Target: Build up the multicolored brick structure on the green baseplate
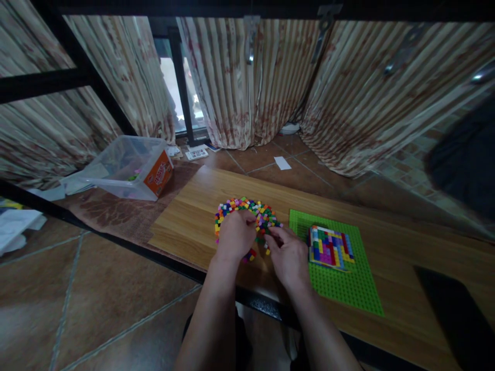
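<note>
A heap of small multicoloured toy bricks [247, 205] lies on the wooden tabletop in front of me. My left hand [236, 236] reaches over the heap's near side with its fingers curled; whatever they pinch is hidden. At the heap's right edge my right hand [289, 253] has thumb and forefinger drawn together, on something too small to make out. To the right lies a green baseplate [348, 291], bearing a block of bricks [330, 247] built up in a patchwork of blue, purple, red, yellow and white. A few loose bricks sit between and below my hands.
A clear plastic tub [127, 178] with an orange label stands left of the wooden tabletop [185, 221]. A dark flat object [452, 304] lies at the right. Black frame bars cross the left and top, and striped curtains [232, 82] hang behind. Papers [197, 153] lie beyond the tabletop.
</note>
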The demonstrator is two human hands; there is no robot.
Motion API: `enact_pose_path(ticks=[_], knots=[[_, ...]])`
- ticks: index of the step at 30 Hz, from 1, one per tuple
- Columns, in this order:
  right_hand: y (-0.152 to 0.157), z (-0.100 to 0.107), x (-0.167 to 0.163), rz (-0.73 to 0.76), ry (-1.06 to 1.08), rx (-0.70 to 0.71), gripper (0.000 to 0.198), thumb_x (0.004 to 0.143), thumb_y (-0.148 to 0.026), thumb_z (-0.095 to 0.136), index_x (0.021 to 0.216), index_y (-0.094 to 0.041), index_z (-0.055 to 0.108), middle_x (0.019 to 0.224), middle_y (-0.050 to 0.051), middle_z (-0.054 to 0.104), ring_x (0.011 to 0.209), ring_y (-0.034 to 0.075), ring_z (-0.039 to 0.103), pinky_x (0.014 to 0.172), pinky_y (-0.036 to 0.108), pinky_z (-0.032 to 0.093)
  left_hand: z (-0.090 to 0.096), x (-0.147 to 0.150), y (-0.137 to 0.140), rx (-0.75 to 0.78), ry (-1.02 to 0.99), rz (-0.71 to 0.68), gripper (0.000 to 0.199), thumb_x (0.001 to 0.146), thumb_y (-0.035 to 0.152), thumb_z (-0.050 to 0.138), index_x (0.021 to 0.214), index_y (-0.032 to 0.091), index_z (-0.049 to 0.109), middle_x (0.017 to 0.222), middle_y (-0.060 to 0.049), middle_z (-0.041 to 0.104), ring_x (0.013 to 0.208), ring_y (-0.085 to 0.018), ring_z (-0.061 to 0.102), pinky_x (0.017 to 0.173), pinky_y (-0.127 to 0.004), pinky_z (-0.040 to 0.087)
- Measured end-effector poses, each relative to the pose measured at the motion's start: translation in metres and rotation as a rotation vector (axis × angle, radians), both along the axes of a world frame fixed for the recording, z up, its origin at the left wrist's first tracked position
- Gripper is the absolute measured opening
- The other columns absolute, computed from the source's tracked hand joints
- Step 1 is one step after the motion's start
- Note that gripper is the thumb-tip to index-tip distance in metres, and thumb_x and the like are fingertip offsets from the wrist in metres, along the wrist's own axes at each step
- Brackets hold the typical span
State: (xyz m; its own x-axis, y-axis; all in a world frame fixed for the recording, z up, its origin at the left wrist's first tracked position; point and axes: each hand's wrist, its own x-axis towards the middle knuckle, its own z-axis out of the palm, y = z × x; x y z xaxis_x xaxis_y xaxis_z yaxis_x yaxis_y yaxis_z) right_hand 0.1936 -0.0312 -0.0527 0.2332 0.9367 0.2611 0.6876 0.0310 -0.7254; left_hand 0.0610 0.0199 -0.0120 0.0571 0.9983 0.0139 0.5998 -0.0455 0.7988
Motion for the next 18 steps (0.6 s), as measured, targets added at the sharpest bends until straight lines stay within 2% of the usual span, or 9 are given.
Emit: enact_pose_path(ticks=[4, 8, 12, 18], knots=[[0.0, -0.001, 0.001, -0.008, 0.012, 0.045, 0.022, 0.088, -0.031, 0.057, 0.096, -0.019, 0.074, 0.099, 0.01, 0.075, 0.093, 0.025, 0.07, 0.086, 0.039, 0.053, 0.003, -0.005, 0.008, -0.004, -0.002, 0.05, 0.026, 0.07, 0.005, 0.058, 0.08, 0.02, 0.077, 0.083, -0.008, 0.076, 0.082, -0.023, 0.068, 0.081, -0.032, 0.049], [-0.001, 0.002, 0.002, -0.026, 0.06, 0.087, 0.025, 0.088, -0.034, 0.056, 0.094, -0.019, 0.075, 0.1, 0.011, 0.076, 0.097, 0.025, 0.07, 0.088, 0.04, 0.053, 0.005, -0.006, 0.028, 0.109, 0.071, 0.129, 0.032, 0.073, 0.005, 0.057, 0.093, 0.019, 0.078, 0.096, -0.011, 0.075, 0.094, -0.025, 0.068, 0.09, -0.033, 0.049], [-0.003, 0.006, 0.002, 0.003, 0.096, 0.093, 0.025, 0.089, -0.033, 0.055, 0.093, -0.019, 0.074, 0.099, 0.01, 0.076, 0.096, 0.024, 0.07, 0.087, 0.037, 0.054, -0.006, 0.002, 0.044, 0.138, 0.315, 0.066, 0.044, 0.076, 0.003, 0.05, 0.108, 0.019, 0.076, 0.11, -0.012, 0.072, 0.101, -0.022, 0.067, 0.094, -0.03, 0.049], [-0.005, 0.01, 0.003, 0.04, 0.146, 0.088, 0.022, 0.089, -0.031, 0.055, 0.093, -0.021, 0.074, 0.095, 0.007, 0.076, 0.09, 0.022, 0.07, 0.082, 0.035, 0.054, -0.017, 0.003, 0.049, 0.1, 0.438, 0.049, 0.041, 0.077, 0.004, 0.05, 0.106, 0.018, 0.076, 0.106, -0.012, 0.072, 0.103, -0.022, 0.067, 0.094, -0.029, 0.049]])
